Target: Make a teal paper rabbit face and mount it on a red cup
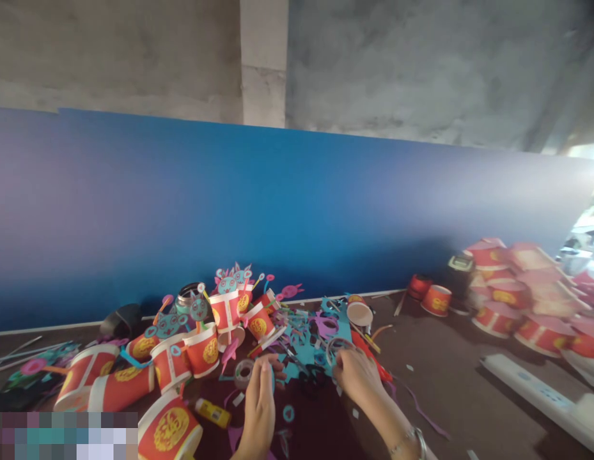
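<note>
My left hand is above the near part of the table, its fingers bent and close together. A bit of light blue shows by its palm, but what it holds, if anything, is hidden. Just beside its fingers lies a roll of clear tape. My right hand has its fingers curled at the rim of another roll of tape and grips it. Between the hands lie black-handled scissors on blue paper scraps. A yellow glue stick lies left of my left hand.
Red and white paper cups with paper cat faces crowd the left. Stacked red cups stand at the right, near a white power strip. A blue panel borders the table's back.
</note>
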`<move>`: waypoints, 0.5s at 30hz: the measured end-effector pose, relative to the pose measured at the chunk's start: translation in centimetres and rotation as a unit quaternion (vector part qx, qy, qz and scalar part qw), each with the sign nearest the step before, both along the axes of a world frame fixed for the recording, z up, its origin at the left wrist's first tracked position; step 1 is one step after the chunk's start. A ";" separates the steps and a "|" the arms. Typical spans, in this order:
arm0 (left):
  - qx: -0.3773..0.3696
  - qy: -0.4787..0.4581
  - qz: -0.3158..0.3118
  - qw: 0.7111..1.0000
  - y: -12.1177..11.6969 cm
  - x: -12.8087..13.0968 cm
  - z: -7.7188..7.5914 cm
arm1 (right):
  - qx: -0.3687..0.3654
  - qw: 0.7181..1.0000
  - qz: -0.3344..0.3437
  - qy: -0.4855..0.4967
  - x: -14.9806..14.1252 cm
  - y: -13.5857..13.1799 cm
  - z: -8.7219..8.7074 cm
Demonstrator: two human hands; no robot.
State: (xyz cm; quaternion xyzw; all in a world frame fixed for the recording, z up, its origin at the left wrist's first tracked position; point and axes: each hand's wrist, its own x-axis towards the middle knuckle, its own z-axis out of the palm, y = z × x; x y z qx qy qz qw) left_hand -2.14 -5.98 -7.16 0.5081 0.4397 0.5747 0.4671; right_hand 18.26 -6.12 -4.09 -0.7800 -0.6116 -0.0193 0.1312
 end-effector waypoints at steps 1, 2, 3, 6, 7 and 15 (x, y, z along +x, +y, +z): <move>0.003 0.004 0.002 1.000 0.0 0.0 0.1 | -0.001 1.000 0.012 -0.002 -0.1 -0.1 -0.2; 0.006 0.008 0.005 1.000 0.0 0.0 0.2 | -0.001 1.000 0.021 -0.006 -0.1 -0.2 -0.3; 0.011 0.013 0.009 1.000 0.0 0.0 0.3 | 0.001 1.000 0.028 -0.014 -0.2 -0.3 -0.4; 0.027 0.028 0.021 0.999 0.0 0.0 0.5 | 0.013 0.999 0.027 -0.039 -0.4 -0.2 -0.6; 0.030 0.028 0.023 0.999 0.0 0.1 0.6 | 0.026 0.998 0.024 -0.043 -0.5 -0.1 -0.6; 0.063 0.041 0.032 0.997 0.5 0.0 0.1 | 0.274 0.958 0.083 -0.004 -0.2 1.1 -1.3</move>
